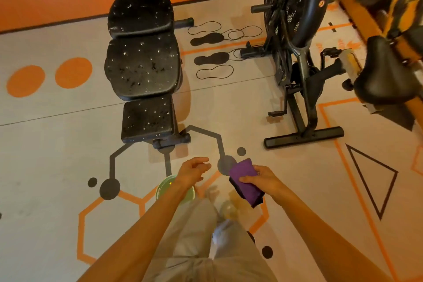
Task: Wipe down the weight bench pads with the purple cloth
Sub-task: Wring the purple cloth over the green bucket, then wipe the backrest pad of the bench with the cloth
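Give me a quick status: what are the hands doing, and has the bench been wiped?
Right hand gripping folded purple cloth; left hand open, empty. Black speckled bench pads ahead, untouched. Floor between is bare.

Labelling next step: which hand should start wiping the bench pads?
Right. The right hand already grips the purple cloth; the left hand is empty and open. Neither touches the bench pads yet.

Bench pads (143,66): three (speckled white)
Purple cloth (246,181): one
Hands (192,173): two
Exercise bikes (297,57): two, right
Green bowl (163,186): one, near
Orange floor dots (73,72): two, left
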